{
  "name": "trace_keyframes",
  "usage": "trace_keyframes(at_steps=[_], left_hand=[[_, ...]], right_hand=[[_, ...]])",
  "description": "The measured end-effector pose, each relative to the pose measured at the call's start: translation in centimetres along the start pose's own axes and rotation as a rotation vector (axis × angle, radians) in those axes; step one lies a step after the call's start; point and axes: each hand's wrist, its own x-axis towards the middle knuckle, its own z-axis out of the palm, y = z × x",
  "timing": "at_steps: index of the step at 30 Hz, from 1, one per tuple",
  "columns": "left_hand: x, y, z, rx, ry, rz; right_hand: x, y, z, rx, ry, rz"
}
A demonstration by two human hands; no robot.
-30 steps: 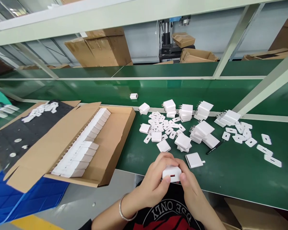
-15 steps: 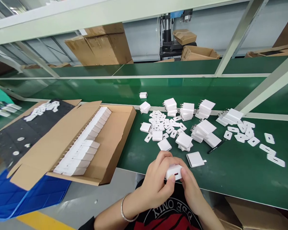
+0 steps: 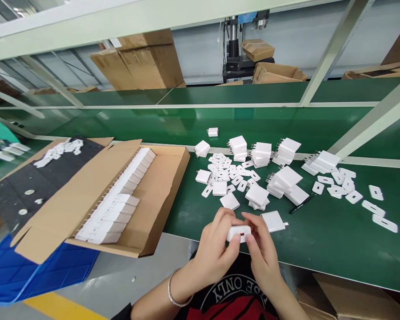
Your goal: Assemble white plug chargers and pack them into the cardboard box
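Observation:
A white charger point(image 3: 234, 234) with a slot in its face is held just above the table's near edge. My left hand point(image 3: 216, 249) grips it, thumb on the front face and fingers curled behind. My right hand point(image 3: 262, 249) holds its right end, with the thumb at the edge and the other fingers behind. Beside that hand lies a flat white charger point(image 3: 273, 221) with a small tab. Further back are stacks of white chargers point(image 3: 257, 195) with prongs and a pile of white slotted cover plates point(image 3: 220, 165).
To the left, an open cardboard box point(image 3: 166, 178) holds a row of white chargers point(image 3: 120, 209). A black pen point(image 3: 302, 203) and loose plates point(image 3: 353, 196) lie at right. One small charger point(image 3: 212, 132) sits on the green strip behind. A slanted post point(image 3: 370, 120) stands at right.
The held charger has moved slightly up and left. My right fingers have loosened and straightened a little around its end. The small charger on the back strip has shifted right.

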Motion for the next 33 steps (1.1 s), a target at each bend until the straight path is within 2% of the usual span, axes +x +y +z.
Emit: trace_keyframes(at_steps=[3,6,9,11,14,17,20,21,24,26,30,33], left_hand=[[-0.2,-0.8,0.1,-0.028,-0.018,-0.092],[-0.5,-1.5,0.3,-0.036,-0.065,-0.192],[-0.8,-2.5,0.6,0.003,-0.079,-0.251],[-0.9,-3.3,0.6,0.046,-0.024,-0.276],[-1.2,-4.7,0.4,0.046,0.089,-0.326],[-1.8,-5.6,0.2,-0.024,0.113,-0.388],[-2.2,-5.6,0.2,-0.065,0.088,-0.434],[-2.3,-5.4,0.2,-0.082,0.084,-0.432],[-2.1,-4.7,0.5,-0.142,0.089,-0.386],[-1.8,-4.4,0.8,-0.172,0.094,-0.353],[-1.4,-3.9,1.3,-0.207,0.097,-0.305],[-1.2,-3.6,1.4,-0.229,0.084,-0.262]], right_hand=[[0.3,-0.2,-0.3,-0.171,0.03,-0.209],[0.5,-0.3,-0.6,-0.252,0.1,-0.295],[0.5,-0.1,-0.6,-0.272,0.115,-0.273],[0.5,0.3,-0.5,-0.34,0.116,-0.229],[0.8,0.8,-1.0,-0.569,0.119,-0.256],[1.6,1.4,-3.5,-0.735,0.22,-0.305],[2.7,2.0,-8.6,-0.909,0.39,-0.24],[3.1,2.3,-10.5,-0.997,0.398,-0.23],[3.9,3.3,-15.0,-1.241,0.213,-0.292],[4.0,3.9,-16.7,-1.318,0.083,-0.364],[3.4,4.4,-17.6,-1.382,-0.07,-0.493],[3.1,4.5,-18.1,-1.464,-0.136,-0.512]])
